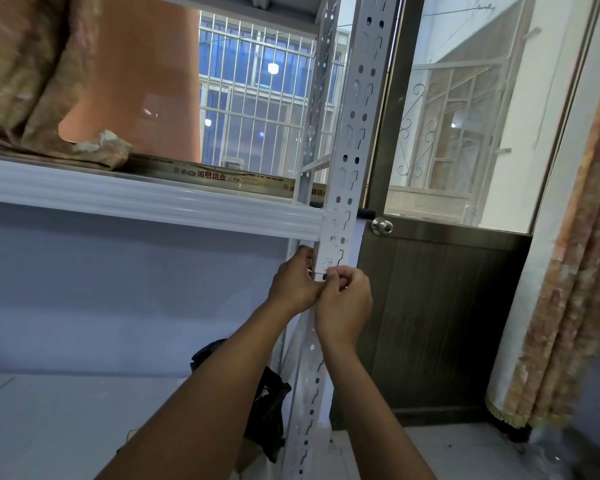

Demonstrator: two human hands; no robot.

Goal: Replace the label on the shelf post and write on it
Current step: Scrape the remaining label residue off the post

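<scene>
A white perforated metal shelf post point(352, 140) runs up the middle of the head view. A white label point(335, 242) is stuck on the post just below the shelf beam, and the post's holes show through it. My left hand point(293, 284) grips the post's left edge at the label's lower end. My right hand point(343, 303) is beside it, fingertips curled and pinching at the label's bottom edge. What the fingertips hold is too small to make out.
A white shelf beam point(153, 199) meets the post from the left, carrying a brown cloth point(32, 74) and a printed box point(215, 174). A dark door with a round knob point(381, 226) stands right of the post. A black bag point(267, 403) lies low behind my left arm. A curtain point(575, 271) hangs at the far right.
</scene>
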